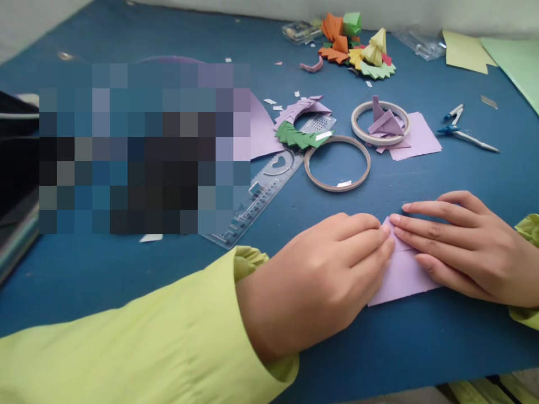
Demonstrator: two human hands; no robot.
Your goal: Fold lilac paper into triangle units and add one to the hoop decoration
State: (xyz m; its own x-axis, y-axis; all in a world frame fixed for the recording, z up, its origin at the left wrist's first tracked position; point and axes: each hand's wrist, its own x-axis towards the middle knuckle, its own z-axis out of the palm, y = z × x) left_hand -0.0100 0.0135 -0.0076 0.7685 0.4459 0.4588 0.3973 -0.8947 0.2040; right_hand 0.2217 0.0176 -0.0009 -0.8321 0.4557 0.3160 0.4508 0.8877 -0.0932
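Note:
A sheet of light purple paper (406, 276), folded at its top corner, lies on the blue table near the front. My left hand (324, 275) is closed at its left edge, the fingertips pressed together on the fold. From the right, my right hand (467, 241) rests with fingers stretched out; the index and middle fingertips touch the fold and the thumb lies on the sheet. Part of the paper is hidden beneath both hands. Beyond the hands are a tape roll (309, 168) and another, white roll (357, 126) with folded purple pieces (385, 122) in it.
A clear stencil ruler (265, 193) lies left of the rolls, under a purple-and-green folded-paper ring (295, 137). Purple sheets (421, 137) and a blue-and-white compass (471, 137) lie to the right. Colourful folded pieces (334, 42) sit at the back. A blurred patch covers the left.

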